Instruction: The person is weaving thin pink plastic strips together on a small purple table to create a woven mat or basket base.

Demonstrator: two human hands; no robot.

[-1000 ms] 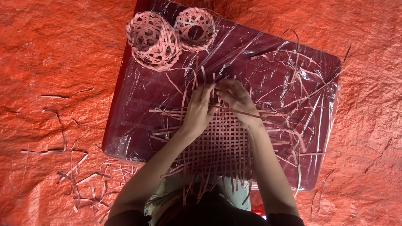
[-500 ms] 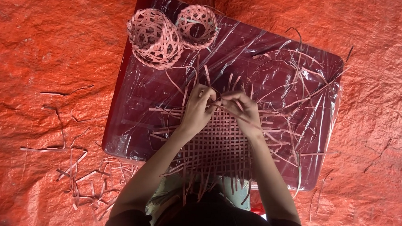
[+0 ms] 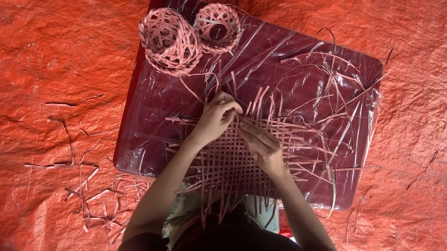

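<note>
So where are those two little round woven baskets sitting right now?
In the head view, the two woven baskets sit side by side at the far left corner of the plastic-covered table, beyond the left hand and the flat woven mat.

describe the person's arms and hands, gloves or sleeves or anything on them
Both hands, left hand and right hand, are bare, with no gloves. The forearms are uncovered up to about the elbow, where dark sleeves begin near the bottom of the head view. No watch or bracelet shows; whether a finger carries a ring is too small to tell.
</note>
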